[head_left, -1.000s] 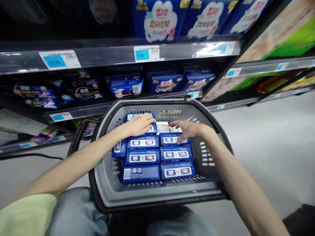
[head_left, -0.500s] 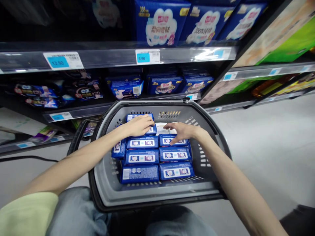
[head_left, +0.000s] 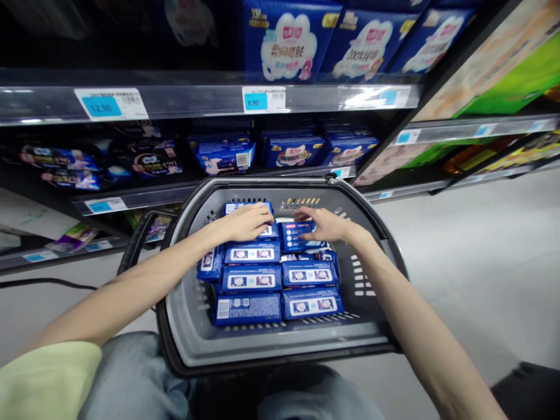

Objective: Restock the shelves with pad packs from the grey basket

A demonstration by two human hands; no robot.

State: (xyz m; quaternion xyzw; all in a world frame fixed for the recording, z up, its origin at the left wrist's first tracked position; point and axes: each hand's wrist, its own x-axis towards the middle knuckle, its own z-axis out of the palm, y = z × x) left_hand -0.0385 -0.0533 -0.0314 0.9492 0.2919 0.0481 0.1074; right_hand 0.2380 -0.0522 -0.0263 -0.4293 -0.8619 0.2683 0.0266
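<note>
A grey shopping basket in front of me holds several blue sanitary pad packs, mostly standing on edge in two columns. My left hand lies over a pack at the back left, fingers curled down onto it; its fingertips are partly hidden. In the right column, my right hand grips another pack between thumb and fingers. That pack is tilted, with its printed broad face showing. A gap with wrappers is visible just in front of it.
The basket's black handle sticks out at the left. Behind the basket, shelves carry blue packs, black packs and price labels. Pale floor lies to the right. My knees are below the basket.
My right hand has closed on a pack in the right column. That pack has tipped backward and up, opening a gap. My left hand has hardly moved.
</note>
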